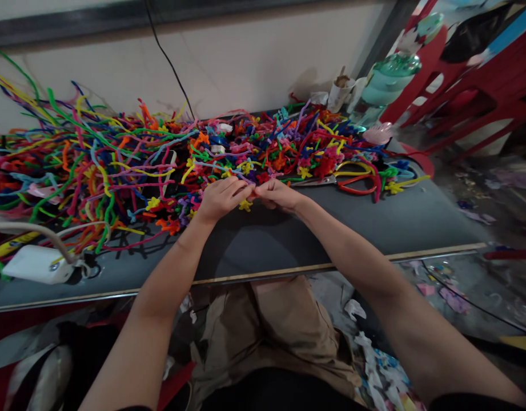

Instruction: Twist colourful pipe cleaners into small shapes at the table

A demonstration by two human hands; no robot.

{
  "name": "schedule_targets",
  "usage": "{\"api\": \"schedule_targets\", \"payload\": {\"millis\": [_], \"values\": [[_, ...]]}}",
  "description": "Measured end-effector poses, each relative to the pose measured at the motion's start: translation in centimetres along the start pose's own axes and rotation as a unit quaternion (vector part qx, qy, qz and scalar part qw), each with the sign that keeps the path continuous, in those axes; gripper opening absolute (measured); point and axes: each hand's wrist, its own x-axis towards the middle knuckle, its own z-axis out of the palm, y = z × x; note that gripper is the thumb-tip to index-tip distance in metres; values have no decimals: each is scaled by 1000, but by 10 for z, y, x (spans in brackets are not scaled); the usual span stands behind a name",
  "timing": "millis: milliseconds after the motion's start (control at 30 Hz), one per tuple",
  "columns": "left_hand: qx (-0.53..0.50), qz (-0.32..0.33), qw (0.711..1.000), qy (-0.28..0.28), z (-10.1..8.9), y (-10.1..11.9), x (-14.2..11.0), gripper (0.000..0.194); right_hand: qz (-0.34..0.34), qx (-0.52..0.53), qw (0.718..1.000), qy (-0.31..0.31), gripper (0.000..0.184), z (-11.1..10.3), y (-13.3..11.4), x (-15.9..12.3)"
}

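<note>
My left hand (222, 198) and my right hand (277, 195) meet at the middle of a grey table (374, 222), fingers pinched together on a purple pipe cleaner (247, 181). A small yellow pipe-cleaner flower (245, 205) lies just under the fingertips. Behind the hands spreads a big tangled heap of coloured pipe cleaners (117, 165), with small twisted flower shapes (314, 160) among them.
A white power adapter (37, 264) with a cable sits at the table's left front. A green water bottle (385, 85) and a paper cup (340, 91) stand at the back right. Red plastic chairs (472, 85) are to the right. Paper scraps litter the floor.
</note>
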Motion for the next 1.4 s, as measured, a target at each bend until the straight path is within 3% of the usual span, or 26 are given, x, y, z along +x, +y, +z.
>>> {"api": "schedule_targets", "payload": {"millis": [300, 500, 800, 1033, 1400], "values": [[-1, -36, 999, 20, 6, -3, -6, 25, 7, 57, 996, -67, 39, 0, -3, -2], [13, 1, 1000, 15, 4, 0, -3, 27, 24, 29, 999, -19, 33, -4, 2, 0], [46, 53, 998, -1, -6, 2, 5, 23, 24, -17, 1000, -2, 29, -5, -3, -1], [16, 27, 999, -27, -5, 2, 5, 27, 14, -72, 995, 68, 27, -7, -4, 0], [-22, 31, 998, -51, -5, 1, 7, 25, 19, -137, 986, 94, 30, -5, -7, -1]]}}
